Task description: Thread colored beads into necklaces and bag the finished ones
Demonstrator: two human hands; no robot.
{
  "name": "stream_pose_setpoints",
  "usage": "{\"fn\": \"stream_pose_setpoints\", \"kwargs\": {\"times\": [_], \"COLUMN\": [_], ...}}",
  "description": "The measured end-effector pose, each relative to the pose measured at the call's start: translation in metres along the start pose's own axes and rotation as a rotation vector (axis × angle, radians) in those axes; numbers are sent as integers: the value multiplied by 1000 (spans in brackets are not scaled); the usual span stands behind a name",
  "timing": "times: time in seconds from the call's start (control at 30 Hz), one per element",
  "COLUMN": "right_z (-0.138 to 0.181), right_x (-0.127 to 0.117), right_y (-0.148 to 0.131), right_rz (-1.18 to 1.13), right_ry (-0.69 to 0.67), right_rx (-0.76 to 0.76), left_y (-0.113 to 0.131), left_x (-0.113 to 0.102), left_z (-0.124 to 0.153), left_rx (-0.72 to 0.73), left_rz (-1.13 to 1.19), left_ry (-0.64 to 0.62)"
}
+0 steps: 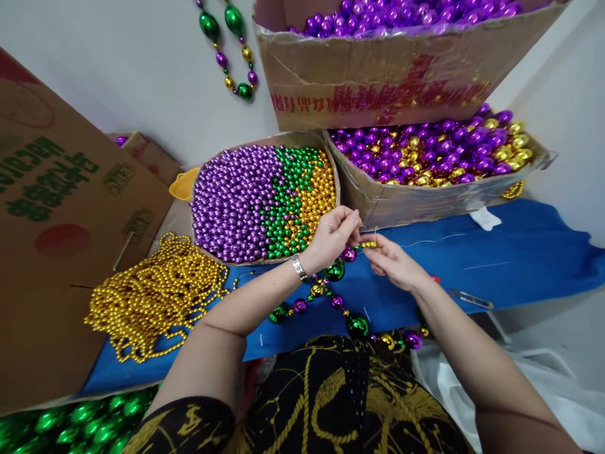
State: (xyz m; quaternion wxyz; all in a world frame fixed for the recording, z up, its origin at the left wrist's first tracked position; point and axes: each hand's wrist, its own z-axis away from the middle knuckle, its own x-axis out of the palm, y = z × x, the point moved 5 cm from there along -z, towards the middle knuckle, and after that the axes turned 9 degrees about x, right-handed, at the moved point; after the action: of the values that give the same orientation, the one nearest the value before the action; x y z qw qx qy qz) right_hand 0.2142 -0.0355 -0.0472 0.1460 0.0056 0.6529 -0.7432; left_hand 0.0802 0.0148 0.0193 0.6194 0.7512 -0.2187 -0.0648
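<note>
Left hand [331, 238] raised above the blue cloth [496, 258], fingers pinched shut on the strand [331, 296] near a purple bead [348, 254]; silver watch [299, 267] on that wrist. Right hand [392, 261] just right of it, thumb and forefinger closed on a small gold bead [368, 244] at the strand's end, fingertips of both hands nearly touching; thin thread [425, 240] running off to the right from the pinch.

Strand of large green, purple and gold beads hanging from the hands, looping down across the cloth toward the lap, past a green bead [358, 325] at the near edge.

Just beyond the hands, a round carton [265, 200] packed with small beads, purple on the left, green in the middle, gold on the right; to its right, a box [435, 189] of larger purple and gold beads; stacked on that, a second box [392, 82] with red print, filled with purple beads.

To the left, a heap of gold chains [155, 293] on the cloth; further left, a big brown box [51, 208] with green print; near left corner, green beads [80, 422]. On the far wall [142, 69], a hanging strand [231, 44] of green, purple and gold. Metal clip [470, 299] on the cloth to the right; white plastic [543, 384] at the near right.
</note>
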Motion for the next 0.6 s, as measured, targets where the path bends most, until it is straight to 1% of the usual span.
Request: {"fn": "stream_pose_setpoints", "kwargs": {"times": [0.03,0.13,0.17,0.3,0.37,0.43,0.5,0.53,0.57,0.6], "right_z": [-3,-4,-4,-9,-10,-9,-5,-3,-1,2], "right_x": [-3,-9,-7,3,7,10,14,16,17,18], "right_y": [0,-6,-7,-2,1,2,3,3,4,8], "right_rz": [133,541,644,918,995,1015,970,916,833,718], "right_ry": [68,376,435,508,554,599,658,690,716,720], "right_rx": [-49,-274,-349,-642,-804,-941,-995,-968,-899,-789], "left_y": [-2,-13,-17,-28,-32,-35,-37,-38,-38,-36], "left_x": [-2,-11,-14,-22,-22,-22,-22,-22,-22,-23], "left_z": [3,13,17,26,29,30,30,29,27,25], "left_rx": [5,-41,-60,-135,-194,-243,-263,-260,-249,-229], "left_rz": [-47,-155,-181,-266,-276,-248,-184,-146,-110,-84], "left_ry": [-30,-89,-104,-174,-215,-235,-210,-185,-153,-124]}}
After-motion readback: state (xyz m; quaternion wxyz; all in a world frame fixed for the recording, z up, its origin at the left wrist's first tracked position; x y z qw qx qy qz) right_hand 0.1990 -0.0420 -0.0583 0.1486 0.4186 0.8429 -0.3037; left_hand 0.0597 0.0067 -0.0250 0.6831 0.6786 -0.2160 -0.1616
